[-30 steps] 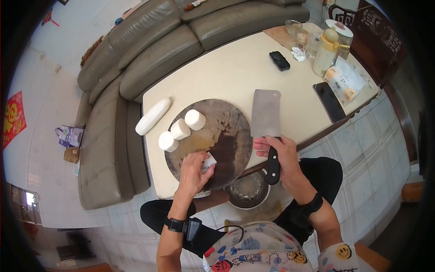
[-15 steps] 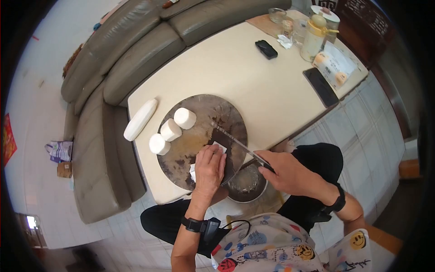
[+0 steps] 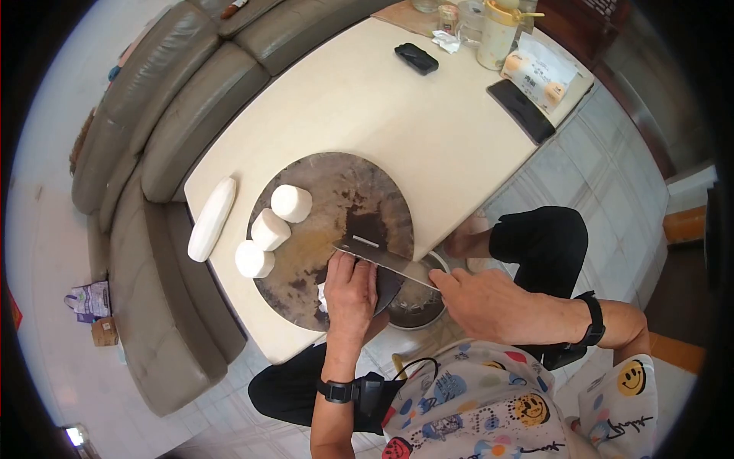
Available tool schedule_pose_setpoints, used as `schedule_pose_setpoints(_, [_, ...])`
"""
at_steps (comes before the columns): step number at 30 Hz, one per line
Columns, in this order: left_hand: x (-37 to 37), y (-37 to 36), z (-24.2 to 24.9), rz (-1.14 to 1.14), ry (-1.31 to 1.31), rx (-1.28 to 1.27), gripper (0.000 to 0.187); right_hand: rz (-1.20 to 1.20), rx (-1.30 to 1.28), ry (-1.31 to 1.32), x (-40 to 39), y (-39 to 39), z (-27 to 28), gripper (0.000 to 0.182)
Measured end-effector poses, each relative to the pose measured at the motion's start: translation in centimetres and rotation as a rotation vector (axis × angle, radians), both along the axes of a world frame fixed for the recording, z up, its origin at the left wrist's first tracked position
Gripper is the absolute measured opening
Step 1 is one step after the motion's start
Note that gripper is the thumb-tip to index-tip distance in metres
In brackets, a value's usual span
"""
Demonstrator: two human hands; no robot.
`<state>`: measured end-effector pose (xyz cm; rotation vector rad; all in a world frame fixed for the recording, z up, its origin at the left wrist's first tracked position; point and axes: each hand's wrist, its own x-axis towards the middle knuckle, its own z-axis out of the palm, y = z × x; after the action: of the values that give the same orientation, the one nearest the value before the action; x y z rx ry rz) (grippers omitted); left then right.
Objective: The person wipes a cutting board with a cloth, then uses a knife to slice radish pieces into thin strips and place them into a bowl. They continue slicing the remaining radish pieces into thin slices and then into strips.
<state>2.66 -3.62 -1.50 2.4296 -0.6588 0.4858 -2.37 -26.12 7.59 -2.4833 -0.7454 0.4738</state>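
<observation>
Far left there's a white log (image 3: 212, 219) lying on the surface (image 3: 321, 99), then three white chunks (image 3: 270, 229) lined up on the round board (image 3: 336, 187). A white bit (image 3: 322, 297) peeks out beside the left hand (image 3: 352, 297), fingers bunched (grip's hidden, can't tell what it's got). The knife (image 3: 394, 262) slants across near those fingertips, held in the right hand (image 3: 485, 304). Phone (image 3: 521, 112) lies further right.

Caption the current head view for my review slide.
Right hand holds a cleaver close to the left hand over a round chopping board, with three white chunks lined up.
</observation>
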Motion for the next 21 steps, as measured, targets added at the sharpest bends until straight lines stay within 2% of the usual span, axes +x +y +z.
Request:
schedule_pose_setpoints(4, [0.1, -0.1, 0.1, -0.006, 0.006, 0.019, 0.022, -0.013, -0.081, -0.014, 0.2, 0.9, 0.3, 0.027])
schedule_pose_setpoints(7, [0.0, -0.2, 0.0, -0.004, 0.009, 0.02, 0.024, 0.012, -0.026, -0.046, 1.2, 1.4, 0.0, 0.02])
schedule_pose_setpoints(9, [-0.2, 0.0, 0.2, 0.023, 0.056, 0.061, 0.024, 0.018, 0.107, -0.175, 2.2, 2.4, -1.4, 0.018])
schedule_pose_setpoints(13, [-0.3, 0.1, 0.0, 0.022, 0.068, 0.052, 0.023, 0.006, 0.068, -0.201, 2.9, 4.1, -2.7, 0.018])
schedule_pose_setpoints(15, [-0.1, 0.0, -0.3, 0.0, -0.038, 0.029, 0.024, -0.086, 0.077, -0.206, 2.7, 3.9, -3.1, 0.019])
schedule_pose_setpoints(21, [-0.2, -0.1, -0.1, 0.025, 0.026, 0.065, 0.023, -0.042, 0.04, -0.139, 0.8, 1.9, -1.6, 0.019])
